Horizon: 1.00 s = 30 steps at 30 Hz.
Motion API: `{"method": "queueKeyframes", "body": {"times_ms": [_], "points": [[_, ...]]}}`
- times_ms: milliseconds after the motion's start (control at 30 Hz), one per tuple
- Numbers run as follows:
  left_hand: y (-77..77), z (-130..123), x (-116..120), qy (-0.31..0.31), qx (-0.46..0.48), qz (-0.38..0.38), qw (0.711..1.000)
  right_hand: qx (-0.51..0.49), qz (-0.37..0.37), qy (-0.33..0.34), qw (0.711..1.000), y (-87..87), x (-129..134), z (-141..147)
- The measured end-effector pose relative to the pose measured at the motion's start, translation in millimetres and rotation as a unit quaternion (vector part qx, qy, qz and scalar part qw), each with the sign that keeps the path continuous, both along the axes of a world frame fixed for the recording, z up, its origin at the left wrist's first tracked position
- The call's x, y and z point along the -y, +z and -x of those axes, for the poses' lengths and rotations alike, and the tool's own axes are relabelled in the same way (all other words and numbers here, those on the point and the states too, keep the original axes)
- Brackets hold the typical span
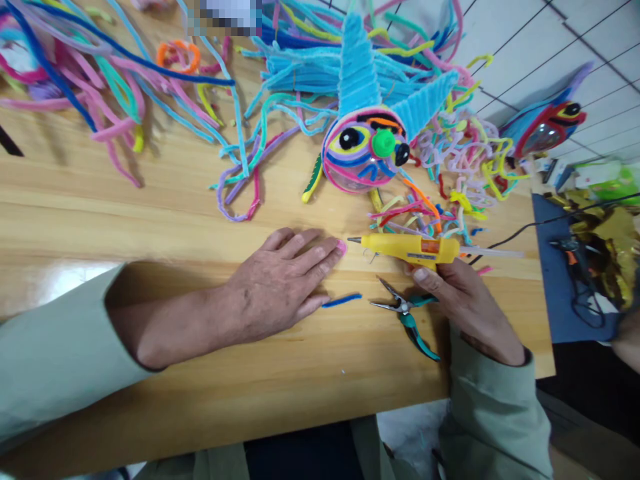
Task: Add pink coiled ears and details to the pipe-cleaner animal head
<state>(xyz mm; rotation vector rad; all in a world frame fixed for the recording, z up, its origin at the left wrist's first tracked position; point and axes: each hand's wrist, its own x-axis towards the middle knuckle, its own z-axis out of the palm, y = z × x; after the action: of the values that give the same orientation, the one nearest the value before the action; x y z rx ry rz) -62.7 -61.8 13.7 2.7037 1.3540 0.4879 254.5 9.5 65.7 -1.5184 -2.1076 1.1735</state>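
Wooden table, pliers near glue gun

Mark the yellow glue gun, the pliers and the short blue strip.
Glue gun (400, 247): head view, middle of its yellow body.
Pliers (403, 307): head view, pivot where jaws and handles meet.
Blue strip (343, 301): head view, about midway along its visible length.
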Motion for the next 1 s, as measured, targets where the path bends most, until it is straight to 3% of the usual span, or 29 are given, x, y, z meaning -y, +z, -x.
{"method": "queueKeyframes", "body": {"times_ms": [1000], "points": [[1.6,0.1,-0.1,0.004,-0.011,0.024,1.000,0.018,0.022,0.010,1.000,-2.2,0.3,2.0]]}}
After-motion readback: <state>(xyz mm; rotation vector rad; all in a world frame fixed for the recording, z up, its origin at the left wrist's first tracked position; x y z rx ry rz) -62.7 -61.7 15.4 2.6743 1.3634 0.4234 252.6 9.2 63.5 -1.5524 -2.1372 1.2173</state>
